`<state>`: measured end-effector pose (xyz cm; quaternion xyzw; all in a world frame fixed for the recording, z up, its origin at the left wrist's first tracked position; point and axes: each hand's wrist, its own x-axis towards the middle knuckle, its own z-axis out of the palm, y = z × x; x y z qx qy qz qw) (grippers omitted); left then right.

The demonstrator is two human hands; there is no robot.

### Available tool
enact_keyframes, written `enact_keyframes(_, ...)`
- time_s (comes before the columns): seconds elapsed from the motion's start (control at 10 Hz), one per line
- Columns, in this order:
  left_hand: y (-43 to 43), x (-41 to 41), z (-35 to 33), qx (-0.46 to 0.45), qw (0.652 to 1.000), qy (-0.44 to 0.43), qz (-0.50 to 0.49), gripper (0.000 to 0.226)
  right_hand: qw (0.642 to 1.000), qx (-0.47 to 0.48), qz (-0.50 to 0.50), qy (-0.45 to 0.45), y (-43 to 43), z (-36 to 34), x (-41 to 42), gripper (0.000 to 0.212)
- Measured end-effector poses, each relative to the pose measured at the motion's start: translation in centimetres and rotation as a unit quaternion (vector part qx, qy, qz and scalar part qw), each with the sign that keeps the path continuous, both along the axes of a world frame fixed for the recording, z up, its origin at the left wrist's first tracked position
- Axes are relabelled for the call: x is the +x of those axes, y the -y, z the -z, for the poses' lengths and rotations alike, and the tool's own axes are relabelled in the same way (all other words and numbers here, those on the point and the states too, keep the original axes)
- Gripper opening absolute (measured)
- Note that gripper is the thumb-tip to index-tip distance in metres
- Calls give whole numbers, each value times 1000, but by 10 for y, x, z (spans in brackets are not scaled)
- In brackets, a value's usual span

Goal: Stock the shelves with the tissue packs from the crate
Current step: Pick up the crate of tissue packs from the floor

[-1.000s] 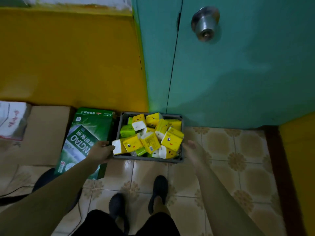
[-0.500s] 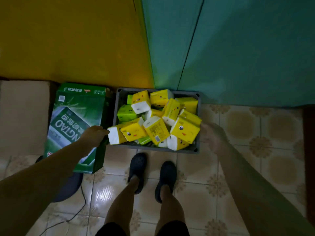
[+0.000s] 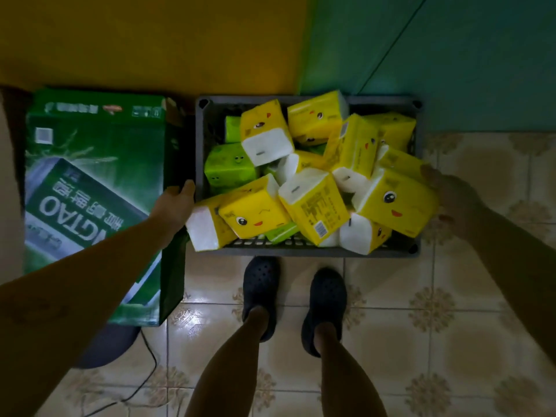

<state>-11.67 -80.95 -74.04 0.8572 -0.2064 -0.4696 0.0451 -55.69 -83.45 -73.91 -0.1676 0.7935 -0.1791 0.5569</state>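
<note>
Arms reach down — left hand and right hand apart, grip unclear.

Crate: dark grey plastic, set on the tiled floor.
Yellow tissue packs: face-printed, heaped askew in the crate.
Green tissue packs: fewer, partly buried.

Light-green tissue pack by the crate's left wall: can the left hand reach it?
Probably yes: the left hand is at the grey plastic crate's wall; the light-green tissue pack beside it lies mostly uncovered.
</note>
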Motion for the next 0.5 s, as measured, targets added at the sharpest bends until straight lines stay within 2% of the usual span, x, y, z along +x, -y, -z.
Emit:
enact_keyframes(0.1,2,2,16,-25,1000,7,0,62,997,-45,22,59,0,-4,4,47)
enact_keyframes(0.2,8,15,38,-26,997,-41,-61,69,987,-51,50,142,1,9,1,40)
enact_keyframes(0.3,13,33,62,-37,990,-79,-115,87,982,-39,78,169,0,18,-1,51)
enact_keyframes(0.4,20,24,56,-30,986,-115,-119,75,977,-43,88,191,-4,18,-6,49)
enact_keyframes(0.5,24,3,49,-48,980,-156,-111,44,985,-50,80,148,-10,20,-18,48)
